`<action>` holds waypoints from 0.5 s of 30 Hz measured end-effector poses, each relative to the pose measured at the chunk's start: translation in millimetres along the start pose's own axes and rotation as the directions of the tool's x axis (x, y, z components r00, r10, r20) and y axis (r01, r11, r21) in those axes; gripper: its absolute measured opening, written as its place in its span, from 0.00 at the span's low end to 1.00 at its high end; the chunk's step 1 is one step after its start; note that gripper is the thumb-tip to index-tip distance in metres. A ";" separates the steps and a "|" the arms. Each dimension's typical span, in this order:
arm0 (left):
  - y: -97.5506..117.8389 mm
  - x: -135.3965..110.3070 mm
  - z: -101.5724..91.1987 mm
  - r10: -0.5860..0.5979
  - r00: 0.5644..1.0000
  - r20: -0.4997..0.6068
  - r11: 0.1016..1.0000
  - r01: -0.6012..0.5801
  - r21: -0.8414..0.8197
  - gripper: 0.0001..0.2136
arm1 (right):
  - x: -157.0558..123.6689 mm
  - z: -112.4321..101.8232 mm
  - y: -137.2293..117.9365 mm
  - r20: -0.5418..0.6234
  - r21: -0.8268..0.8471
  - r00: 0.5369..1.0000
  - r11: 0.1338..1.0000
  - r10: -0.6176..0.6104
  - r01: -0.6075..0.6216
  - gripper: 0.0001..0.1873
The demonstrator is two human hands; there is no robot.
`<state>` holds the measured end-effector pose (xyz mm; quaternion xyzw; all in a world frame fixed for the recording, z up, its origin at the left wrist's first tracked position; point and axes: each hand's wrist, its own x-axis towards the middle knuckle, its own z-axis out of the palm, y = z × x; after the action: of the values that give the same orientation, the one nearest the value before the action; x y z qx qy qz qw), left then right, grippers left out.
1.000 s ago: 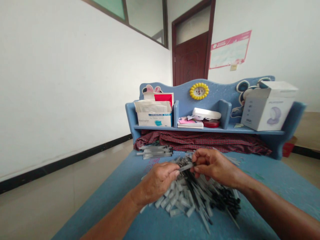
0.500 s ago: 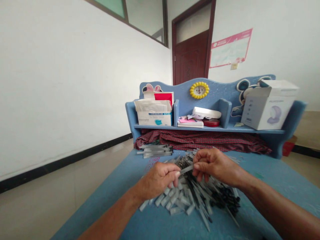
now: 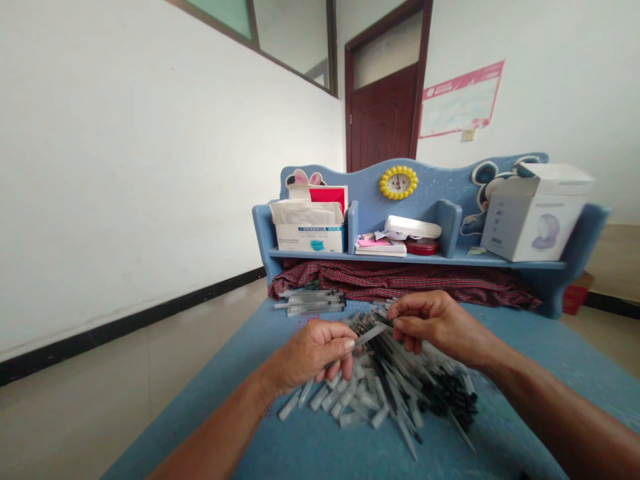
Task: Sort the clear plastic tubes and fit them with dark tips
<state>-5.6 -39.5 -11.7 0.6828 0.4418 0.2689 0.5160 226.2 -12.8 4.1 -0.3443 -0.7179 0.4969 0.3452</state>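
Observation:
My left hand [image 3: 320, 353] is closed around a translucent pen barrel [image 3: 370, 335], which points up and to the right. Beside the barrel's far end, my right hand [image 3: 425, 323] is pinched. Something small and dark shows at its fingertips, too blurred to name. Below both hands lies a heap of pen parts on the blue table [image 3: 280, 447]: clear barrels or refills [image 3: 400, 380], short translucent caps [image 3: 350, 400] at the front left, and small black pieces [image 3: 457, 400] at the right. At the back left rests a stack of pens [image 3: 315, 303] with dark ends.
A blue shelf [image 3: 380, 259] runs along the table's back. On it stand a mask box [image 3: 310, 238], papers [image 3: 377, 248], a red round tin [image 3: 421, 247] and a white carton [image 3: 530, 220]. Checked cloth [image 3: 410, 281] lies bunched beneath the shelf.
My right hand's fingertips have come slightly away from the barrel's end. My left hand has drawn a little to the left with the pen barrel.

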 end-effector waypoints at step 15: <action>0.2 -9.2 -40.5 -0.014 0.998 -0.067 0.992 0.022 0.125 0.15 | -8.7 -9.3 -11.6 -0.211 -0.122 0.974 0.991 -0.083 0.058 0.09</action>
<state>-43.1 -28.7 2.4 0.7006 0.4809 0.2583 0.4595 236.8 -18.8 16.2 -0.3899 -0.7154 0.4018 0.4181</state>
